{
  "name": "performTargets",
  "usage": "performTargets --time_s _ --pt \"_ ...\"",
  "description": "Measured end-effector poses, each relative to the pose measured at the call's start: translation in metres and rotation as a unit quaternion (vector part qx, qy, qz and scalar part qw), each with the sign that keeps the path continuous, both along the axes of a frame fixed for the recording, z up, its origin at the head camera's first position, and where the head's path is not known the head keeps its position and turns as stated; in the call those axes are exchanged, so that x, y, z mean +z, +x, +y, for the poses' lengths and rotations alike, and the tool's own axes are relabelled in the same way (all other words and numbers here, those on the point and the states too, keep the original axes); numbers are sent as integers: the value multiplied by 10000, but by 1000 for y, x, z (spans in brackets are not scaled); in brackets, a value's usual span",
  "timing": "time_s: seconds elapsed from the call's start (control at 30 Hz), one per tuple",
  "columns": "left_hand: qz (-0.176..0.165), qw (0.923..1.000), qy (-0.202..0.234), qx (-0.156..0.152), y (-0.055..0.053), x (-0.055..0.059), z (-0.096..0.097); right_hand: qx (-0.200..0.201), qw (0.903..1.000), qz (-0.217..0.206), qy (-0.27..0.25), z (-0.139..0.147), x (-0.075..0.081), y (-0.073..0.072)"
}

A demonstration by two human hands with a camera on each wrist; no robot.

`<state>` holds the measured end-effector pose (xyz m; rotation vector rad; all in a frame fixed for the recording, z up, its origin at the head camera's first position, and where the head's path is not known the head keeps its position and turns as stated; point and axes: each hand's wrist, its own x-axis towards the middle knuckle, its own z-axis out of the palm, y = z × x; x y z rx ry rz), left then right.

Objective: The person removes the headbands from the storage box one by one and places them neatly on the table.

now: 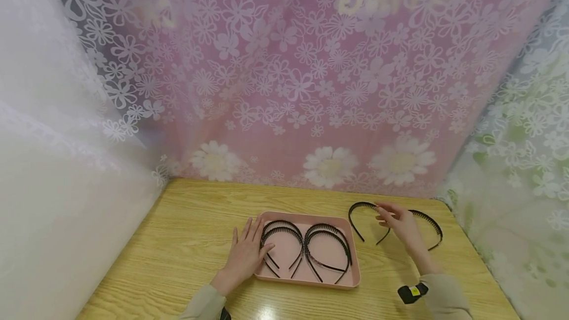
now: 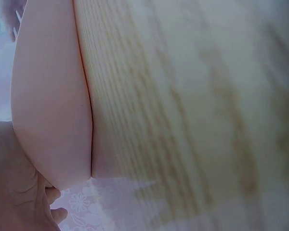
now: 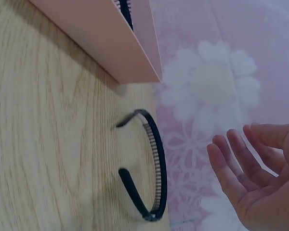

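Observation:
A pink tray (image 1: 306, 284) holds several black toothed headbands (image 1: 326, 233), laid in two overlapping groups. Against its left side rests my left hand (image 1: 246, 253), fingers extended along the wall and thumb over the rim. The left wrist view shows part of that hand (image 2: 19, 178) beside the tray's outer wall (image 2: 53, 91). To the right of the tray, my right hand (image 1: 400, 223) hovers over a black headband (image 1: 355, 223) on the table. In the right wrist view the fingers are loosely bent, apart from the headband (image 3: 159, 163), with nothing between them.
Another black headband (image 1: 433, 223) lies on the wooden table (image 1: 195, 221) farther right, partly behind my right hand. A pink flowered curtain (image 1: 284, 88) hangs along the table's back edge. Pale curtains stand at the left (image 1: 66, 162) and right (image 1: 520, 186).

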<state>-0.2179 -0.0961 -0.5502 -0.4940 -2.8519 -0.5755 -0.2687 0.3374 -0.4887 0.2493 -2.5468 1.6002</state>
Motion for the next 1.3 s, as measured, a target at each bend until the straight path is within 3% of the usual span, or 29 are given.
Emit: performTargets --time_s 0.33,0.57,0.67,0.87,1.13,1.3 --pt "246 9995 156 -74 -2 -8 -2 438 9990 -133 -14 -39 -3 -5" --pt "-39 10000 31 20 -1 -1 -1 711 9972 -150 183 -66 0 -8" --pt "-6 10000 50 0 -1 -2 -1 877 9955 -69 358 -74 -2 -10" --pt "229 9995 185 -75 -2 -6 -1 906 9889 43 1180 -84 -11 -16" --pt "-39 10000 70 14 -3 -3 -1 1112 9770 1 1821 -96 -23 -23" --pt "-117 9999 18 51 -3 -3 0 1286 9647 51 2297 -103 -27 -24"
